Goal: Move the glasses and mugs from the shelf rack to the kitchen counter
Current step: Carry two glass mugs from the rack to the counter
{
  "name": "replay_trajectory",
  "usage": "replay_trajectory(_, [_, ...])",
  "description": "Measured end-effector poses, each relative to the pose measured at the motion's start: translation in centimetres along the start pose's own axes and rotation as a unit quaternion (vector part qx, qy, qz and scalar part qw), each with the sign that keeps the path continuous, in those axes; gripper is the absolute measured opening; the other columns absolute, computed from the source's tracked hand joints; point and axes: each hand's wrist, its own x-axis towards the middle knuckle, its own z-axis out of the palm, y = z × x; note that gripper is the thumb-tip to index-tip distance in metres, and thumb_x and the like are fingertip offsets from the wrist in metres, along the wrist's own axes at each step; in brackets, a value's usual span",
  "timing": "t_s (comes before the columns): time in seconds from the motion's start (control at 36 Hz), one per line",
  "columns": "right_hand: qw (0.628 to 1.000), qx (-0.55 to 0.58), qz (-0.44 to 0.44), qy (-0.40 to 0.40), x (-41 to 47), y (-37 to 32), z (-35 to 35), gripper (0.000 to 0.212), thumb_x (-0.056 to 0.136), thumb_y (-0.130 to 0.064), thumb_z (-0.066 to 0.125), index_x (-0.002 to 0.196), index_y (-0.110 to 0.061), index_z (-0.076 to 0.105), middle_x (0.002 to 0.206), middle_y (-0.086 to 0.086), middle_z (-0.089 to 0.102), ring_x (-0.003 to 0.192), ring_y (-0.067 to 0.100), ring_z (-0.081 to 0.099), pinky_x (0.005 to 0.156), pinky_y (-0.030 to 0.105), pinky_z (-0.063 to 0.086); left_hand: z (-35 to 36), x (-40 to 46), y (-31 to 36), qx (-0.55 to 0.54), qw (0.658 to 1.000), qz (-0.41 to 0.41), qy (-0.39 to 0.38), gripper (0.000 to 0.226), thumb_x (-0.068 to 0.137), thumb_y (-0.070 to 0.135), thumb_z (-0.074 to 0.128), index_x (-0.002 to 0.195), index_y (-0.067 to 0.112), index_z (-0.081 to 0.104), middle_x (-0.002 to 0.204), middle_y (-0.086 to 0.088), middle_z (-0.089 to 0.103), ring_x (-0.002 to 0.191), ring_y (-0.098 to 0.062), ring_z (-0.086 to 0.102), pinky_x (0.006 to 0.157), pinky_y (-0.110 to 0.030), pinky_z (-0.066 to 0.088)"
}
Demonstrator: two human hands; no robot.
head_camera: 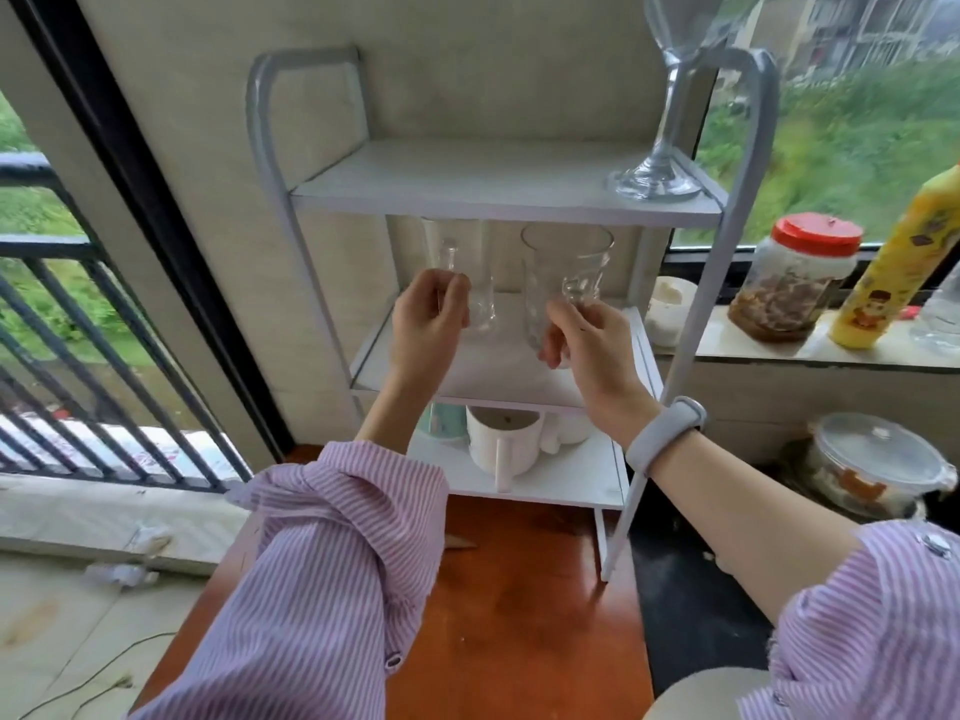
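Observation:
A white three-tier shelf rack [363,192] stands on a wooden surface. Two clear glass mugs are at its middle tier. My left hand [428,317] is closed around the handle of the left glass mug [480,283]. My right hand [587,337] grips the handle of the right glass mug [563,272], which is tilted slightly. A tall wine glass [670,96] stands on the top tier at the right. On the bottom tier sit a white mug [501,444] with its handle toward me, a pale green cup [441,420] and another white cup [571,431].
A red-lidded jar [795,283], a yellow bottle [904,262] and a white cup [667,309] stand on the window sill at the right. A lidded clear container [878,465] sits below on the dark counter. A black railing [78,330] fills the left.

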Motion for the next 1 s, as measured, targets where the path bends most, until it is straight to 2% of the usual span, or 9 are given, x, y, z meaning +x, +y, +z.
replay_trajectory(0.11, [0.998, -0.005, 0.039, -0.053, 0.2, -0.4, 0.6, 0.044, 0.081, -0.006, 0.049, 0.038, -0.014, 0.042, 0.030, -0.005, 0.042, 0.038, 0.011, 0.036, 0.062, 0.037, 0.042, -1.4, 0.2, 0.9, -0.048, 0.995, -0.045, -0.071, 0.028, 0.094, 0.015, 0.050, 0.066, 0.013, 0.055, 0.050, 0.000, 0.049, 0.043, -0.004, 0.045, 0.048, -0.013, 0.039])
replay_trajectory(0.22, [0.998, -0.023, 0.055, -0.033, 0.5, -0.4, 1.5, 0.038, 0.086, -0.012, 0.047, 0.049, -0.012, 0.040, 0.035, -0.006, 0.035, 0.033, 0.006, 0.029, 0.048, 0.025, 0.037, -1.7, 0.7, 1.4, -0.039, 0.987, -0.106, -0.117, 0.039, 0.094, 0.026, 0.049, 0.057, 0.015, 0.049, 0.041, 0.012, 0.044, 0.042, -0.007, 0.039, 0.046, -0.019, 0.038])
replay_trajectory(0.31, [0.998, -0.055, 0.038, -0.018, 0.3, -0.2, 1.5, 0.034, 0.088, -0.017, 0.046, 0.056, -0.008, 0.047, 0.048, 0.007, 0.035, 0.040, 0.011, 0.032, 0.042, 0.021, 0.038, -1.1, 0.9, 1.6, -0.017, 0.988, -0.135, -0.068, 0.042, 0.091, 0.026, 0.051, 0.052, 0.014, 0.043, 0.039, 0.010, 0.042, 0.038, -0.008, 0.037, 0.047, -0.025, 0.035])
replay_trajectory(0.42, [0.997, -0.075, 0.014, 0.001, 0.0, 0.0, 0.8, 0.042, 0.089, -0.018, 0.044, 0.048, -0.006, 0.040, 0.047, 0.008, 0.032, 0.041, 0.015, 0.030, 0.040, 0.021, 0.035, 0.0, -0.1, 1.5, 0.017, 0.996, -0.084, 0.007, 0.042, 0.089, 0.023, 0.050, 0.052, 0.004, 0.044, 0.051, -0.013, 0.039, 0.048, -0.024, 0.035, 0.052, -0.036, 0.032])
replay_trajectory(0.53, [0.997, -0.070, -0.010, -0.026, -1.2, -0.4, -0.4, 0.049, 0.091, -0.018, 0.043, 0.044, -0.008, 0.036, 0.044, 0.008, 0.034, 0.038, 0.016, 0.031, 0.040, 0.021, 0.032, 0.4, -1.9, 2.0, 0.012, 0.999, -0.034, 0.037, 0.049, 0.091, 0.025, 0.048, 0.047, 0.018, 0.030, 0.047, -0.008, 0.031, 0.047, -0.022, 0.029, 0.047, -0.036, 0.025])
replay_trajectory(0.67, [0.996, -0.064, -0.035, -0.052, -3.9, -1.2, -1.9, 0.051, 0.092, -0.018, 0.044, 0.043, -0.005, 0.038, 0.044, 0.008, 0.032, 0.043, 0.020, 0.027, 0.048, 0.034, 0.022, -0.4, -4.8, 3.6, 0.042, 0.997, 0.010, 0.062, 0.051, 0.094, 0.026, 0.048, 0.047, 0.030, 0.028, 0.043, 0.000, 0.031, 0.043, -0.022, 0.029, 0.041, -0.037, 0.026])
replay_trajectory(0.75, [0.997, -0.044, -0.033, -0.058, -6.0, -1.7, -3.2, 0.051, 0.091, -0.016, 0.046, 0.043, -0.012, 0.032, 0.043, 0.003, 0.028, 0.041, 0.016, 0.024, 0.045, 0.033, 0.019, -0.8, -6.8, 4.7, 0.088, 0.994, 0.040, 0.057, 0.055, 0.092, 0.022, 0.051, 0.044, 0.029, 0.025, 0.036, 0.010, 0.026, 0.038, -0.007, 0.023, 0.039, -0.025, 0.022])
replay_trajectory(0.81, [0.996, -0.046, -0.046, -0.058, -7.4, -1.9, -4.3, 0.052, 0.091, -0.014, 0.047, 0.042, -0.015, 0.030, 0.040, 0.001, 0.027, 0.036, 0.014, 0.023, 0.041, 0.028, 0.020, -1.2, -8.5, 5.6, 0.129, 0.988, 0.078, 0.047, 0.054, 0.092, 0.020, 0.052, 0.047, 0.023, 0.023, 0.039, 0.009, 0.023, 0.038, -0.010, 0.025, 0.040, -0.018, 0.019])
replay_trajectory(1.0, [0.994, -0.079, -0.051, -0.057, -13.6, -1.5, -10.9, 0.051, 0.090, -0.017, 0.053, 0.046, -0.019, 0.027, 0.042, 0.002, 0.027, 0.038, 0.012, 0.023, 0.038, 0.022, 0.020, 0.2, -15.7, 8.6, 0.118, 0.989, 0.091, -0.020, 0.052, 0.088, 0.033, 0.053, 0.047, 0.029, 0.021, 0.038, 0.006, 0.034, 0.037, -0.008, 0.023, 0.039, -0.017, 0.019])
